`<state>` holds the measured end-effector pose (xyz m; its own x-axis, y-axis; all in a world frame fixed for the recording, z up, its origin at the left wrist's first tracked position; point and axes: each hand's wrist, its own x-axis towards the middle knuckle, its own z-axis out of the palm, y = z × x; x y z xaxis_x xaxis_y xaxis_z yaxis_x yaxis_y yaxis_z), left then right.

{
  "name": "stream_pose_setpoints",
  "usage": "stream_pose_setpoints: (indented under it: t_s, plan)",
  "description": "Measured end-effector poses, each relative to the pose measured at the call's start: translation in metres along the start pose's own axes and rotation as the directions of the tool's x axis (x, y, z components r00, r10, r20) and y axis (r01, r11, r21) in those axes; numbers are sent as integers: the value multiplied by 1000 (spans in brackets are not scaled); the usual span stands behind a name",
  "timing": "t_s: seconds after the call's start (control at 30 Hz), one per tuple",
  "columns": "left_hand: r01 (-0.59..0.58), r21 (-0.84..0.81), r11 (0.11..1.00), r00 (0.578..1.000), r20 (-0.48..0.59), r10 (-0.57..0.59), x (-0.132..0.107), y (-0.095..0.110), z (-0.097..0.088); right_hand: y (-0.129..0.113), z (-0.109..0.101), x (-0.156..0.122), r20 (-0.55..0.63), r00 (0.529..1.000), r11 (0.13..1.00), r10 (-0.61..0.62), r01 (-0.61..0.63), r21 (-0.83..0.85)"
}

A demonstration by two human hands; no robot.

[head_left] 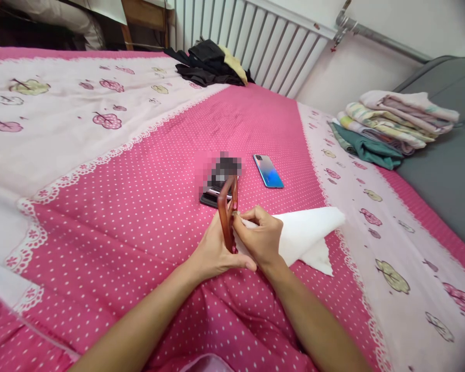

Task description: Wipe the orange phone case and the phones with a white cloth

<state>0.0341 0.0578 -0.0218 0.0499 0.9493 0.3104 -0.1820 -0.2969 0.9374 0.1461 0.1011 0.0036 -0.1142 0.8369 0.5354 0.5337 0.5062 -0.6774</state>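
Observation:
Brown-framed eyeglasses stand on edge in my left hand, whose thumb points to the right below them. My right hand is closed in a pinch against the frame, with a white paper tissue in it. The tissue trails out to the right over the bed. Just beyond the glasses lies a dark phone-like object, partly blurred out. A blue and silver phone rests back up to the right of it. My fingertips hide part of the lenses.
A pink dotted bedspread lies under everything. Folded clothes are stacked at the right by a grey headboard. Dark clothes lie at the far edge, before a white radiator. Another person's leg shows at the top left.

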Motion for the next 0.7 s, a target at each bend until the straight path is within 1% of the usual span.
stream_pose_setpoints:
  t_s: [0.1, 0.17, 0.33, 0.43, 0.5, 0.57, 0.7]
  plan:
    - [-50, 76, 996, 998, 46, 47, 0, 3, 1, -1, -1, 1, -108, 993, 998, -40, 45, 43]
    - [-62, 124, 990, 995, 89, 51, 0, 6, 1, -1, -1, 2, -176, 983, 995, -59, 72, 69]
    - [-105, 204, 973, 984, 166, 71, -1, 8, 2, -1, -4, 1, -251, 963, 986, -94, 125, 110]
    - [-115, 254, 960, 981, 182, 69, -3, 6, 2, -1, -5, 3, -336, 938, 976, -91, 151, 158]
    - [-116, 276, 954, 980, 186, 65, -3, 5, 2, -2, -6, 5, -369, 926, 971, -73, 150, 185]
    - [-119, 270, 955, 979, 191, 68, -2, 6, 2, -4, -7, 7, -342, 939, 971, -38, 115, 208]
    - [-96, 206, 974, 983, 174, 60, -1, 9, 1, -9, -8, 9, -176, 979, 965, 99, -51, 257]
